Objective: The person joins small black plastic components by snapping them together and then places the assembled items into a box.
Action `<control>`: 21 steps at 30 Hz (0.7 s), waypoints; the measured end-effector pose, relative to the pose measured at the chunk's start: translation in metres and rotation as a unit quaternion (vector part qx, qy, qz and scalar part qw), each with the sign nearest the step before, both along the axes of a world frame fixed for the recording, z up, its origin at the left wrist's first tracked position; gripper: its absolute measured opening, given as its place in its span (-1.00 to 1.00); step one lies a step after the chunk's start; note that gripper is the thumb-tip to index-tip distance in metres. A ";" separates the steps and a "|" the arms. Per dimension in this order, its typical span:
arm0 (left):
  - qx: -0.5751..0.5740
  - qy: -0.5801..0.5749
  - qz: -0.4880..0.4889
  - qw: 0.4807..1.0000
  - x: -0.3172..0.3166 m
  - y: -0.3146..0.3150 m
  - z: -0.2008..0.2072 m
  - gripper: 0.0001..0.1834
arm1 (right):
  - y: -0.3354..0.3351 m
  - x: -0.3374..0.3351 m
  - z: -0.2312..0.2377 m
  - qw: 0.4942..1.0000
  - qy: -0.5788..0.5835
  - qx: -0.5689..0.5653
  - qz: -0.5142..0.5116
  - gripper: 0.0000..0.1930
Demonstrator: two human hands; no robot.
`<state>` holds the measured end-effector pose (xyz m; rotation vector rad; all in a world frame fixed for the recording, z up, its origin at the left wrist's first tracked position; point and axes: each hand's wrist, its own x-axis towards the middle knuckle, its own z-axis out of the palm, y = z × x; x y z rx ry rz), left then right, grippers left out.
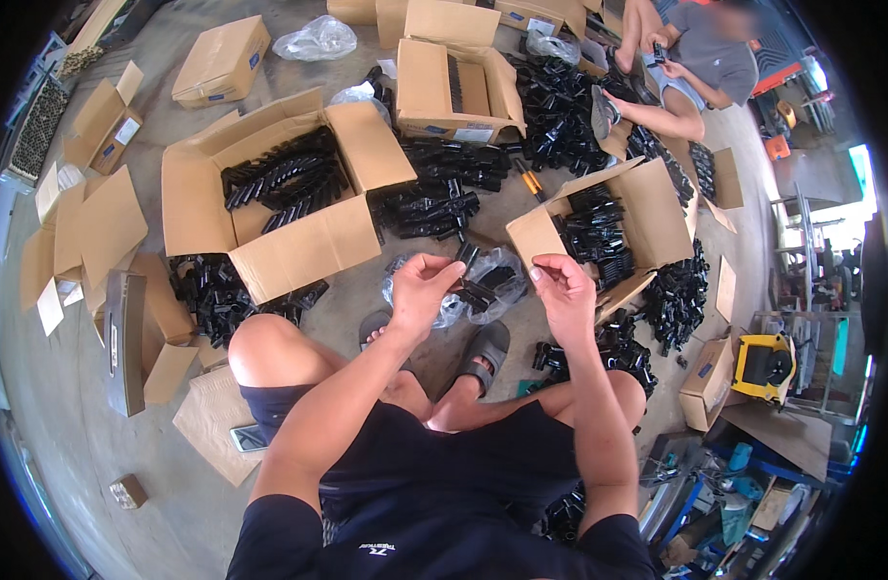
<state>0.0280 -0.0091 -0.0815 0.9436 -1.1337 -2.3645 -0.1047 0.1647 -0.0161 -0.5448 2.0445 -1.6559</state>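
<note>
Between the pinched fingers of the left hand, a black part seems best held steady; right of them, the right hand curls, fingertips nearly together, contents unclear

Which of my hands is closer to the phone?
Left. The left hand is ahead and to the right of the phone; the right hand is farther off to its right.

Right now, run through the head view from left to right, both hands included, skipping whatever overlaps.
Small brown block → phone → left hand, pinching a black piece → right hand → small carton → yellow-framed item.
</note>
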 end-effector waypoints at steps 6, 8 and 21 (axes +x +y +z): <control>0.020 0.000 0.022 1.000 -0.002 0.004 0.006 -0.82 | -0.010 0.007 -0.029 0.991 -0.106 -0.078 -0.001 -0.82; 0.014 -0.007 0.021 1.000 -0.001 0.003 0.013 -0.81 | -0.017 0.008 -0.030 0.990 -0.118 -0.077 -0.004 -0.81; -0.062 0.005 -0.002 0.998 -0.005 0.007 0.010 -0.84 | -0.029 0.015 -0.028 0.994 -0.110 -0.008 0.023 -0.81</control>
